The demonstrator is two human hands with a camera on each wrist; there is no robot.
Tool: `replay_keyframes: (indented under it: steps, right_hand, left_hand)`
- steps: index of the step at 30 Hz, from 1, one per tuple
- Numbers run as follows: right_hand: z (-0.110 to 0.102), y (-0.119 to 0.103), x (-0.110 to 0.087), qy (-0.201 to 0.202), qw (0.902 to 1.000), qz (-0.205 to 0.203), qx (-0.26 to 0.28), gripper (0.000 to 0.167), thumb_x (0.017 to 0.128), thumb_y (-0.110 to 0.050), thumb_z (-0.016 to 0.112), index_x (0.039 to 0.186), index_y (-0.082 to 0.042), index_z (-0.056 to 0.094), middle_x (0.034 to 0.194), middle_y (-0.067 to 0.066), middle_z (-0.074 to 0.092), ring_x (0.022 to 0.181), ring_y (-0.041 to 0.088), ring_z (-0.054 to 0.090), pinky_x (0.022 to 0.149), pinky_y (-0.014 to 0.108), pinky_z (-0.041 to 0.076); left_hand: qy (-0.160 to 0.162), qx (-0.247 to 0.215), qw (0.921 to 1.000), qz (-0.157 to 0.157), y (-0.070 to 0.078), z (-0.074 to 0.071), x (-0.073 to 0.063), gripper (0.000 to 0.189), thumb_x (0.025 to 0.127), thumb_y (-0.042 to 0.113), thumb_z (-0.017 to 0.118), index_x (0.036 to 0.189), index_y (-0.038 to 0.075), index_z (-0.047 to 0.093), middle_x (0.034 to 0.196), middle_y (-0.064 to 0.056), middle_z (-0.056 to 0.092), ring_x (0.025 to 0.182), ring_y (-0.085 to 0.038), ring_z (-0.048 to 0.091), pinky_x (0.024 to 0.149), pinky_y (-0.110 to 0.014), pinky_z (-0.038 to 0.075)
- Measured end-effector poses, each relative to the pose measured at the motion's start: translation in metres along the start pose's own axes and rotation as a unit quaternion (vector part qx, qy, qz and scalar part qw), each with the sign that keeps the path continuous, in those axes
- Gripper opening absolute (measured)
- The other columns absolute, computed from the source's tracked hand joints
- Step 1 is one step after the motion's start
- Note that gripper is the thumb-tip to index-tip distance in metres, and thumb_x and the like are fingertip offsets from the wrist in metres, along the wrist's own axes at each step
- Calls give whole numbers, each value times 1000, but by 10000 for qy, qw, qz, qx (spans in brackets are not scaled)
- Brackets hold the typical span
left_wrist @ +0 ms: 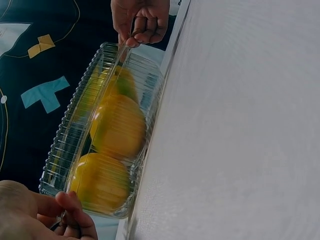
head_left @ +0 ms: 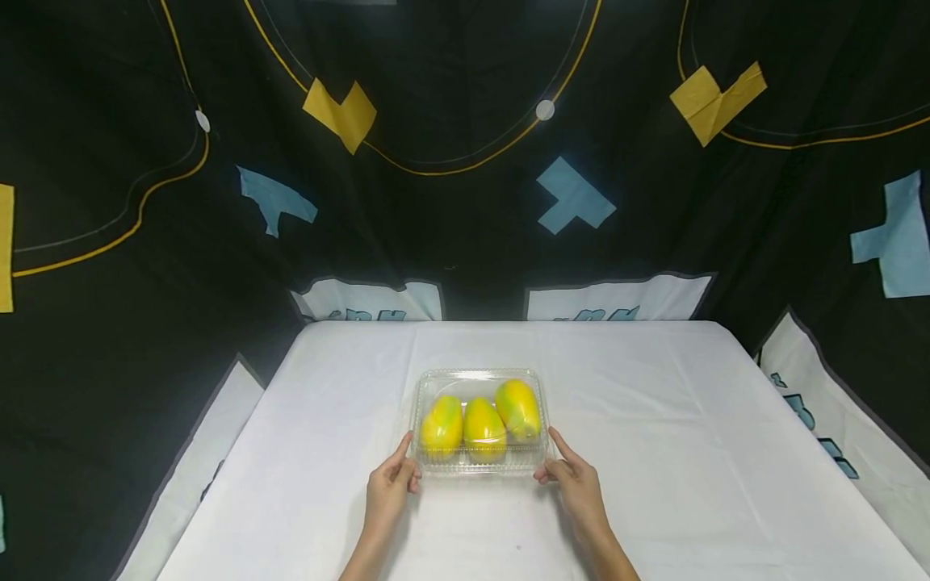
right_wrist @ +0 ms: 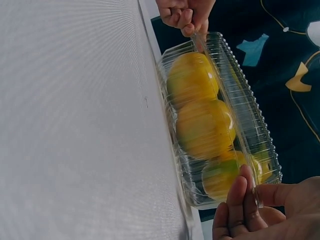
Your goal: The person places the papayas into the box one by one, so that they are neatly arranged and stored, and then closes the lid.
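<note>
A clear plastic clamshell container (head_left: 475, 466) sits on the white table with its lid over three yellow-green mangoes. The left mango (head_left: 441, 428) and the middle mango (head_left: 484, 429) lie side by side, while the right mango (head_left: 518, 410) is set a little farther back. At the near left corner, my left hand (head_left: 388, 486) pinches the container's rim, its index finger along the side. My right hand (head_left: 577, 489) pinches the rim at the near right corner in the same way. In the left wrist view, ribbed walls (left_wrist: 107, 212) show below the gripped rim.
A white cloth covers the table (head_left: 690, 468) on all sides of the container. Behind it hangs a dark curtain (head_left: 450, 226) with yellow and blue patches and looping lines. White printed panels (head_left: 617, 298) border the table's far edge and sides.
</note>
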State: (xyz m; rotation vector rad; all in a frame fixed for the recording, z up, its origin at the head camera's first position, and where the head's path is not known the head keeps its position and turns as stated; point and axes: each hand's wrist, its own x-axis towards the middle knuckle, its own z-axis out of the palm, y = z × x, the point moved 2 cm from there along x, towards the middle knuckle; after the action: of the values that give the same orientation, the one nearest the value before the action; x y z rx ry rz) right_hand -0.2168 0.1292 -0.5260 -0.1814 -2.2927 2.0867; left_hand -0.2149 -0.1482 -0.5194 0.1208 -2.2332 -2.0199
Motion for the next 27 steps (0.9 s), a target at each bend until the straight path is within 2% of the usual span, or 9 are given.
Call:
replay_keyframes:
  steps: [5, 10, 14, 17, 19, 23, 25, 27]
  right_hand:
    - [1, 1, 1, -42, 10000, -31, 83, 51, 91, -8, 50, 141, -13, 39, 77, 11, 67, 73, 22, 62, 95, 50, 39]
    - [1, 2, 1, -53, 9998, -42, 170, 49, 92, -10, 50, 140, -15, 41, 78, 11, 67, 75, 24, 63, 93, 46, 42]
    - [-1, 3, 2, 29, 9999, 73, 72, 48, 92, -12, 51, 139, -17, 43, 79, 10, 68, 77, 25, 63, 86, 38, 49]
    - [-4, 4, 3, 183, 9994, 251, -145, 48, 91, -18, 54, 138, -21, 45, 85, 9, 68, 81, 24, 61, 81, 35, 51]
    - [-7, 6, 5, 349, 9984, 323, -303, 47, 92, -22, 54, 138, -21, 45, 94, 11, 66, 86, 24, 59, 79, 34, 52]
    - [-25, 21, 20, 1012, 9932, 435, -367, 44, 92, -32, 53, 136, -30, 47, 111, 8, 60, 93, 18, 55, 70, 20, 50]
    - [-43, 31, 34, 1250, 9916, 162, -301, 43, 93, -37, 52, 135, -32, 47, 117, 10, 57, 97, 14, 53, 67, 16, 48]
    - [-65, 28, 46, 1284, 9915, -165, -152, 44, 93, -38, 52, 136, -30, 46, 123, 13, 52, 105, 17, 51, 75, 21, 47]
  left_hand:
    - [93, -22, 9998, -166, 10, 1, -2, 41, 92, -4, 47, 133, -5, 43, 75, -17, 56, 55, -9, 48, 55, -19, 49]
    - [233, 92, 9995, -185, -3, 1, 1, 42, 93, -1, 46, 135, 1, 44, 71, -8, 57, 54, -9, 51, 56, -21, 51]
    - [303, 116, 9995, -56, -7, 3, 1, 42, 93, 0, 46, 135, 4, 46, 74, -12, 59, 56, -11, 56, 57, -23, 53]
    - [399, 307, 9987, -23, -6, 2, 2, 37, 96, 6, 43, 133, 6, 49, 81, -15, 61, 60, -14, 60, 59, -25, 54]
    - [583, 601, 9965, -26, -5, 0, 2, 34, 99, 14, 40, 130, 7, 52, 87, -14, 61, 65, -16, 62, 62, -26, 54]
    - [1131, 1215, 9861, -17, -1, -13, 4, 39, 102, 25, 32, 125, 5, 56, 99, -16, 61, 79, -25, 62, 70, -32, 50]
    - [1391, 1361, 9809, 33, 0, -25, 11, 41, 101, 28, 31, 124, 4, 55, 106, -17, 60, 87, -29, 61, 67, -36, 49]
    - [1595, 1492, 9758, 139, -4, -38, 23, 43, 100, 32, 31, 125, 6, 54, 114, -17, 58, 95, -30, 58, 62, -37, 49]
